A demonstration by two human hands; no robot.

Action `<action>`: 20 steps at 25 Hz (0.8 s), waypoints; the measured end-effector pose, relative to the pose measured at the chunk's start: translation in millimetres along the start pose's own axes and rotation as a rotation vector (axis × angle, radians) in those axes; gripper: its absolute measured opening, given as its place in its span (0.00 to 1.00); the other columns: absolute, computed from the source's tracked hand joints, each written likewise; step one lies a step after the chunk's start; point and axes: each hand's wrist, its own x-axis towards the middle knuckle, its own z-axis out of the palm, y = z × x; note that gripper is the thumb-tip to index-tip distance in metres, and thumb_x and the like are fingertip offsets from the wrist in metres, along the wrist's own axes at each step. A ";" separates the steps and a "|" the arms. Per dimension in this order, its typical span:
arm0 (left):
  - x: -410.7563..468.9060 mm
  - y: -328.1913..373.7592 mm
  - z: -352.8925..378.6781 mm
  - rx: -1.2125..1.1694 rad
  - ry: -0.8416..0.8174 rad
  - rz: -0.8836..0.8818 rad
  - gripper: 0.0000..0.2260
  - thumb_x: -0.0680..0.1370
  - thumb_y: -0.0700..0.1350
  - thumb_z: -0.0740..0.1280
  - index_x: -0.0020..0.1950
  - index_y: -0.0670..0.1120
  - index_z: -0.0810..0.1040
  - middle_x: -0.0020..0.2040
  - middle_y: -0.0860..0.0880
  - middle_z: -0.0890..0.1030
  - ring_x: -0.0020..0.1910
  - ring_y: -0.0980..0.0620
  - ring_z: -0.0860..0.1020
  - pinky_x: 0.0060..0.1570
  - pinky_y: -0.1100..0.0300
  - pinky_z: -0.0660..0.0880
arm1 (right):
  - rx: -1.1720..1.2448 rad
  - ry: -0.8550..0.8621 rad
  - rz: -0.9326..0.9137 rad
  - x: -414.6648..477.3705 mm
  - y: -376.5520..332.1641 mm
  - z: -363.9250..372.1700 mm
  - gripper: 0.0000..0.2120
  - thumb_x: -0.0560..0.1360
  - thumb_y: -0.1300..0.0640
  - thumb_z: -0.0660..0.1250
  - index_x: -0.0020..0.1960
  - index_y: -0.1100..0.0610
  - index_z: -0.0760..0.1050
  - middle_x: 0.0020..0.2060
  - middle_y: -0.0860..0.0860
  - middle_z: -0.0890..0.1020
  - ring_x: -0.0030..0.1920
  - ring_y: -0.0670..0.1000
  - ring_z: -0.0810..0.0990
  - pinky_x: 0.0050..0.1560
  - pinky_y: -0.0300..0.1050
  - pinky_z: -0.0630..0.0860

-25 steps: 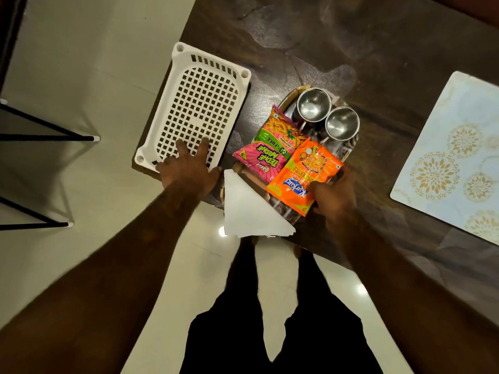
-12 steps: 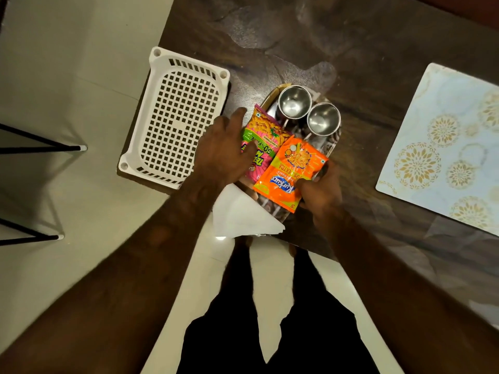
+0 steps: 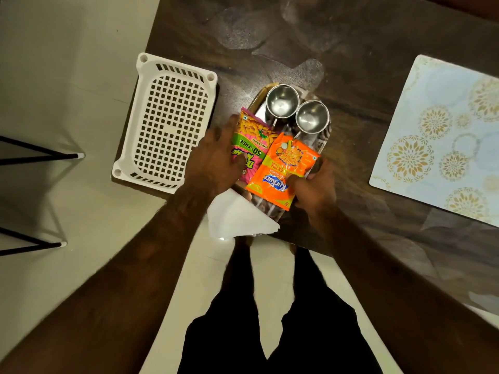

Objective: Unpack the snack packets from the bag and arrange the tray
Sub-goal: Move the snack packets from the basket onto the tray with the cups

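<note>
A shiny tray [image 3: 322, 145] sits near the table's front edge. On it lie a pink and green snack packet [image 3: 252, 141] and an orange snack packet [image 3: 283, 168], with two steel cups [image 3: 297, 113] at the far end. My left hand [image 3: 216, 160] grips the pink packet's left side, thumb on top. My right hand [image 3: 314, 188] pinches the orange packet's near right corner. A white folded napkin [image 3: 240, 218] lies at the tray's near end, partly over the table edge.
A white perforated plastic basket [image 3: 170, 122] stands on the table's left corner. A patterned placemat [image 3: 442, 141] lies to the right. Dark table surface [image 3: 270, 36] stretches beyond the tray. Black stool legs [image 3: 40, 156] stand on the floor at left.
My left hand has left the white basket and moved right onto the pink packet. My right hand stays on the orange packet.
</note>
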 end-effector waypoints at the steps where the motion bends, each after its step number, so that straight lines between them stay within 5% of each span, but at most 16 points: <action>1: -10.0 -0.2 -5.1 -0.013 0.100 -0.027 0.29 0.76 0.51 0.64 0.77 0.49 0.63 0.64 0.41 0.74 0.58 0.40 0.76 0.52 0.45 0.77 | -0.026 0.024 -0.007 -0.3 -2.8 -4.7 0.33 0.66 0.56 0.71 0.70 0.46 0.67 0.65 0.56 0.80 0.64 0.62 0.82 0.62 0.67 0.81; 5: -84.0 -6.7 -2.9 -0.268 0.317 -0.360 0.12 0.78 0.50 0.64 0.59 0.47 0.73 0.54 0.48 0.78 0.53 0.45 0.78 0.48 0.55 0.71 | -0.090 0.170 -0.034 1.4 -32.2 -35.4 0.37 0.63 0.51 0.64 0.73 0.53 0.69 0.67 0.59 0.78 0.65 0.63 0.81 0.65 0.64 0.80; 10: -124.9 -21.7 46.3 -0.633 -0.125 -1.061 0.23 0.79 0.55 0.66 0.66 0.41 0.66 0.64 0.40 0.76 0.61 0.37 0.78 0.63 0.42 0.76 | -0.145 0.165 -0.148 23.5 -72.7 -56.4 0.35 0.67 0.50 0.62 0.74 0.57 0.70 0.69 0.57 0.77 0.63 0.55 0.79 0.63 0.47 0.75; 16: -101.4 2.8 65.9 -0.634 -0.016 -0.906 0.12 0.79 0.44 0.63 0.57 0.44 0.63 0.59 0.38 0.79 0.53 0.34 0.82 0.56 0.40 0.79 | -0.198 0.112 -0.187 49.6 -75.0 -57.9 0.27 0.77 0.58 0.66 0.76 0.54 0.69 0.70 0.56 0.77 0.66 0.57 0.80 0.69 0.57 0.78; 20: -92.3 7.4 63.3 -0.594 -0.025 -0.940 0.17 0.76 0.46 0.66 0.60 0.41 0.64 0.60 0.37 0.77 0.56 0.35 0.80 0.57 0.41 0.79 | -0.255 0.117 -0.232 59.2 -77.0 -57.6 0.23 0.79 0.58 0.64 0.74 0.56 0.72 0.70 0.56 0.78 0.67 0.56 0.80 0.66 0.46 0.75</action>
